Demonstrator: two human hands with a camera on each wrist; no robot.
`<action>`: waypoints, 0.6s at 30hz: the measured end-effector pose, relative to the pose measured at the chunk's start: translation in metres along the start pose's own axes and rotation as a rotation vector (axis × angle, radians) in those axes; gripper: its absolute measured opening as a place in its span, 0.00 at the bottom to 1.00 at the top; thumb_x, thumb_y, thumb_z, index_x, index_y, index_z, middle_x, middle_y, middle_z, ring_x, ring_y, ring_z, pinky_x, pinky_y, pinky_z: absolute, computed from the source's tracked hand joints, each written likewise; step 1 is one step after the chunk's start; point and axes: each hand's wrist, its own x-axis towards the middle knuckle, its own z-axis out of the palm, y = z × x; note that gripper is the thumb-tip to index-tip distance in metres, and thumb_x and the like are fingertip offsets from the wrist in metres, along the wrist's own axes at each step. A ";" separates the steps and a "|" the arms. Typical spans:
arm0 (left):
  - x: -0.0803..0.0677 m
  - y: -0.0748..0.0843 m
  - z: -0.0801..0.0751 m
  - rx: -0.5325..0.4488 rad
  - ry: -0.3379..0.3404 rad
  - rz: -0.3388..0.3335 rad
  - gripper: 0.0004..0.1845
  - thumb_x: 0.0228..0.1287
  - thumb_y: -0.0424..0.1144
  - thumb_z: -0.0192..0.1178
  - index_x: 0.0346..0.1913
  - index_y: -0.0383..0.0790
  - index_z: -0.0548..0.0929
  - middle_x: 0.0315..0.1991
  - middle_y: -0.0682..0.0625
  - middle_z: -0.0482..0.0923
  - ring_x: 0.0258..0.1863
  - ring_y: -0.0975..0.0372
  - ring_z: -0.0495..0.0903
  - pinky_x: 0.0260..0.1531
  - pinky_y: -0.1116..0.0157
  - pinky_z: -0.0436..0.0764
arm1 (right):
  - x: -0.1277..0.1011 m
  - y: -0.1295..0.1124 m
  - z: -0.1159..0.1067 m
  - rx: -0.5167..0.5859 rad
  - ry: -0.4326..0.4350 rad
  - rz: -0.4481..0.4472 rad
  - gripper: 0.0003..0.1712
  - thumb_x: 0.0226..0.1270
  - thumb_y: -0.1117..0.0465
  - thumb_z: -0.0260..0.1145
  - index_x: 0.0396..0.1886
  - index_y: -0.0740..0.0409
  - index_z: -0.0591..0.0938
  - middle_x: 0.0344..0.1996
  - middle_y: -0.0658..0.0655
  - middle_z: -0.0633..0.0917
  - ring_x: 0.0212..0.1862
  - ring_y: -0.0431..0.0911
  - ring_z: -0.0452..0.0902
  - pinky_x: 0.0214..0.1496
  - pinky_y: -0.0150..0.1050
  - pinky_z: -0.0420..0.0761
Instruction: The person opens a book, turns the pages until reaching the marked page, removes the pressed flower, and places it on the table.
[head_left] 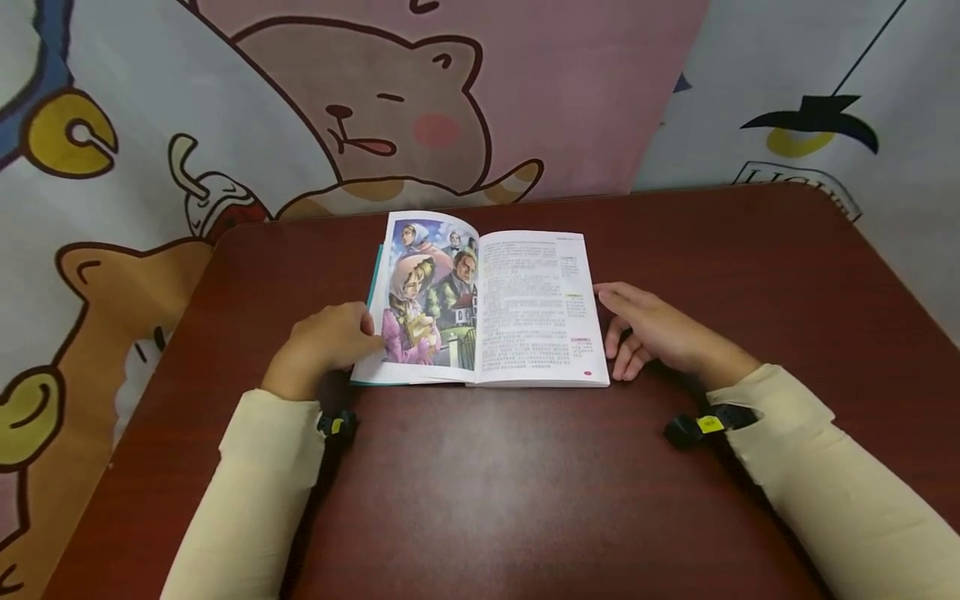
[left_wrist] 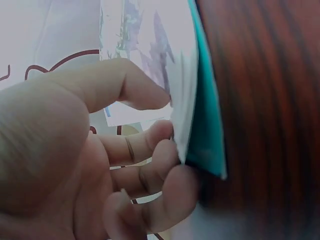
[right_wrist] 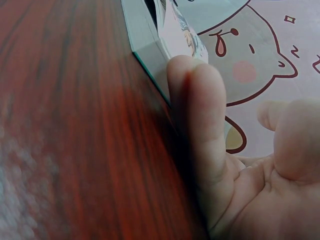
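Behind everything you've got the cartoon backdrop (head_left: 585, 100), then the broad red-brown desk (head_left: 487, 483) reaching right up to it, and across that come your two cream sleeves, left (head_left: 255, 483) and right (head_left: 847, 475), one from either side. Between your hands lies the book (head_left: 491, 308), spread wide in the far half of the desk, its long axis running left to right, its spine pointing away from you. Here's the relation that counts: the book's left edge is right at your left hand (head_left: 322, 346), the nearer of the two, and the pages reach off to that hand's right. You have that edge gripped, thumb on the page side, fingertips curled against it, with the turquoise cover (left_wrist: 210, 135) standing a little apart from the pages. Across the spread, your right hand (head_left: 656, 333) is loose and relaxed just beside the right edge; whether it touches, I can't tell. No object stands between either hand and the book, though your right hand flanks that far side. Smaller now: a black wrist device with a yellow label at each cuff, left (head_left: 339, 425) and right (head_left: 686, 429), both short of the pages.
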 end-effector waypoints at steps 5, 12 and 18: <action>-0.004 0.006 0.002 0.041 0.069 -0.005 0.13 0.61 0.50 0.61 0.39 0.43 0.77 0.31 0.46 0.79 0.32 0.53 0.77 0.30 0.55 0.70 | 0.001 0.002 0.001 0.002 0.004 0.001 0.36 0.79 0.36 0.42 0.77 0.46 0.54 0.24 0.61 0.77 0.21 0.56 0.83 0.25 0.52 0.85; -0.008 0.021 0.002 0.028 0.197 0.006 0.11 0.67 0.49 0.57 0.43 0.45 0.76 0.32 0.46 0.79 0.31 0.52 0.77 0.28 0.55 0.70 | 0.000 0.000 0.001 0.005 0.008 0.009 0.36 0.79 0.36 0.42 0.78 0.46 0.53 0.25 0.61 0.77 0.21 0.56 0.83 0.26 0.52 0.85; -0.011 0.037 0.006 -0.010 0.308 0.056 0.11 0.68 0.47 0.53 0.46 0.46 0.78 0.39 0.47 0.76 0.37 0.51 0.78 0.33 0.47 0.75 | 0.000 0.000 0.001 0.009 0.008 0.006 0.35 0.80 0.37 0.42 0.77 0.47 0.53 0.25 0.61 0.78 0.21 0.56 0.83 0.26 0.52 0.85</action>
